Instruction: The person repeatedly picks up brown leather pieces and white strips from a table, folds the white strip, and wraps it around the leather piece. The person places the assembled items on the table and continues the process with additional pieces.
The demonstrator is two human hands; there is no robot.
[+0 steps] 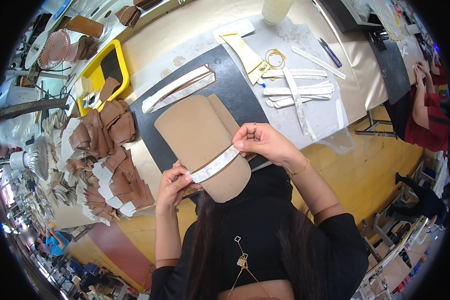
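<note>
Brown panel (185, 127) in front of me, rounded at its ends, lying partly over the black board (225, 70) with its near end toward my chest. A white strip (216, 166) runs across it near that end. My left hand (174, 186) is closed on the strip's left end, thumb against fingers at the panel's edge; my right hand (261, 142) has the other end pinched between thumb and forefinger.

As I judge it, this one is partway: the strip is across the panel, but both ends are in my grip, and I can't tell whether its middle is stuck down. Another brown piece (222, 114) shows from under the panel, with no strip on the part I can see. More strips wait, some on the board (179, 88) beyond the panel, others in a loose pile (299, 93) to the right, so I'd say plenty is left.

For containers, the yellow tray (124, 62) on my left holds a dark flat piece (111, 65), a brown scrap (109, 89) and some pale pieces (84, 86). Brown cut pieces (107, 125) are heaped outside it, nearer me.
</note>
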